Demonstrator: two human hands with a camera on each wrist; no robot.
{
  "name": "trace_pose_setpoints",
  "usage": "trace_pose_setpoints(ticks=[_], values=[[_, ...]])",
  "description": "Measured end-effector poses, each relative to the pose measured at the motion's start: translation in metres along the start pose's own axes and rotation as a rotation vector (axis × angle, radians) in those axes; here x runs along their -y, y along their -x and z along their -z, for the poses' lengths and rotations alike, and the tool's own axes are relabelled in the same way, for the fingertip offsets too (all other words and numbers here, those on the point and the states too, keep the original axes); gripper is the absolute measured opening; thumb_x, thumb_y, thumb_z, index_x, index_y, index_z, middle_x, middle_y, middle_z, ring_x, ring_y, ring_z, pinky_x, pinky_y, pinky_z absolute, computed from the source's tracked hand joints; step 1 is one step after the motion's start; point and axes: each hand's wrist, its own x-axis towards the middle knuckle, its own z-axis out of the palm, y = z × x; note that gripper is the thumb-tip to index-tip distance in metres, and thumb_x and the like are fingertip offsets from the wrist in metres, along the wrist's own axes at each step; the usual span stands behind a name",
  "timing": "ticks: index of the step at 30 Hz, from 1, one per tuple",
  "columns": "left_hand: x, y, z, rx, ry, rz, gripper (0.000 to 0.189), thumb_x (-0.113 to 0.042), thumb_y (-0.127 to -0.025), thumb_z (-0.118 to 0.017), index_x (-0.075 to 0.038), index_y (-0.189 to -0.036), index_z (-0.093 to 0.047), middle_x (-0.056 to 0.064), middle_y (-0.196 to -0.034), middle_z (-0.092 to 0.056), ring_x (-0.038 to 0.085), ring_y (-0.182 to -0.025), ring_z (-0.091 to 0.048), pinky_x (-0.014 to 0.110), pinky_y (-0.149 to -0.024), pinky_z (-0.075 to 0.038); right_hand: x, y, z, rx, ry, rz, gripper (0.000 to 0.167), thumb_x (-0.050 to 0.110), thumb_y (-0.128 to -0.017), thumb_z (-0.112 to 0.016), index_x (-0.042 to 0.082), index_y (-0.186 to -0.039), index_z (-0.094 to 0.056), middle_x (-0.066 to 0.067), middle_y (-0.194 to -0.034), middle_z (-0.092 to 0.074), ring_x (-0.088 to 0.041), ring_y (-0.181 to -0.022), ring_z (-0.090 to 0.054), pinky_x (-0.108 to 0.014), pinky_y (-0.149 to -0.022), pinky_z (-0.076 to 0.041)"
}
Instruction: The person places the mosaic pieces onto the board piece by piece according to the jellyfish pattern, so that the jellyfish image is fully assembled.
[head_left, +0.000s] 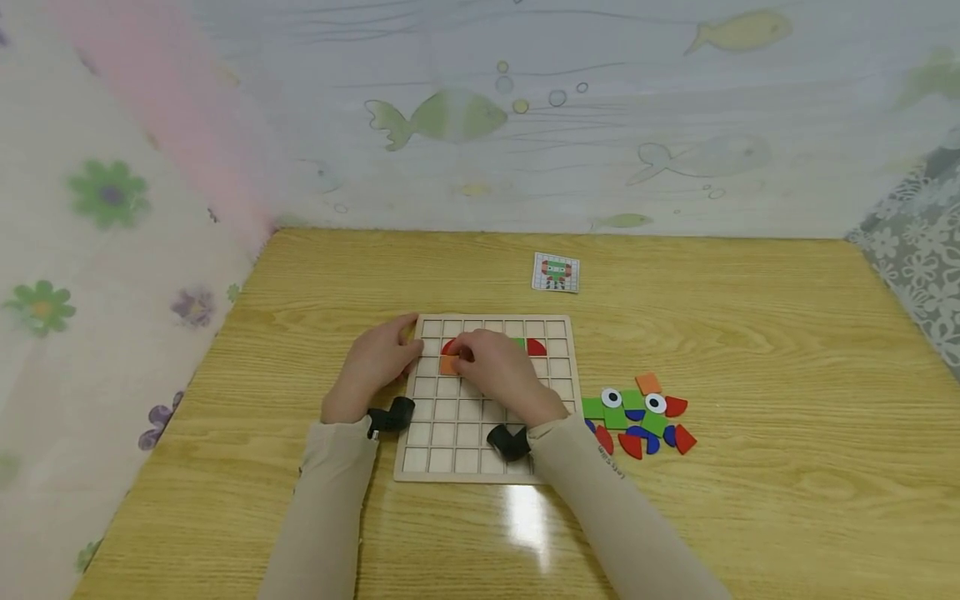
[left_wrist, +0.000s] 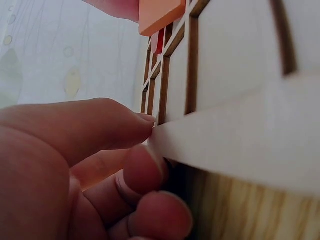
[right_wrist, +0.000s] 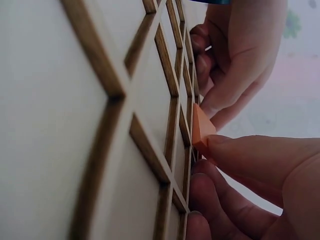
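Note:
A wooden grid board (head_left: 459,433) lies on the table. At its upper left edge my left hand (head_left: 372,364) grips the rim, thumb on the board's edge and the other fingers curled beside it, as the left wrist view shows. My right hand (head_left: 498,371) reaches over the upper rows and pinches an orange square tile (right_wrist: 202,131) by thumb and fingers, at a cell in the second filled row. Above that tile sits a red quarter-round piece (head_left: 448,346). Farther right in the same row are a green tile (head_left: 519,342) and another red quarter-round piece (head_left: 536,347). My right hand hides the cells between.
Right of the board lies a loose cluster of pieces: green squares (head_left: 654,425), white eye discs (head_left: 611,397), red pieces (head_left: 631,446), blue pieces (head_left: 635,414) and an orange square (head_left: 648,383). A small pattern card (head_left: 556,272) lies behind the board. Fabric-covered walls border the wooden table (head_left: 787,375).

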Motion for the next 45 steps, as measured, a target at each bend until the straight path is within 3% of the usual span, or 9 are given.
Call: trace_pose_setpoints(ticks=[16, 27, 45], values=[[0.0, 0.001, 0.003, -0.029, -0.038, 0.004, 0.054, -0.028, -0.088, -0.048, -0.017, -0.139, -0.033, -0.001, -0.063, -0.057, 0.015, -0.052, -0.05, 0.03, -0.053, -0.038, 0.008, -0.001, 0.001, 0.005, 0.084, 0.015, 0.02, 0.019, -0.084, -0.06, 0.02, -0.102, -0.067, 0.007, -0.076, -0.052, -0.01, -0.066, -0.047, -0.023, -0.054, -0.038], [0.0, 0.001, 0.004, -0.031, -0.06, -0.004, 0.054, -0.029, -0.088, -0.048, -0.016, -0.138, -0.034, -0.002, -0.063, -0.057, 0.015, -0.053, -0.05, 0.03, -0.056, -0.037, 0.007, 0.0, 0.001, 0.008, 0.025, 0.003, 0.021, 0.02, -0.085, -0.058, 0.019, -0.105, -0.064, 0.006, -0.074, -0.052, -0.01, -0.065, -0.046, -0.024, -0.054, -0.037], [0.002, -0.003, -0.002, -0.013, -0.03, 0.012, 0.055, -0.03, -0.088, -0.048, -0.018, -0.139, -0.033, -0.001, -0.062, -0.057, 0.014, -0.05, -0.052, 0.03, -0.055, -0.039, -0.008, 0.008, 0.016, 0.068, -0.05, 0.077, 0.017, 0.026, -0.088, -0.055, 0.023, -0.102, -0.064, 0.011, -0.084, -0.056, -0.007, -0.077, -0.05, -0.025, -0.07, -0.041]])
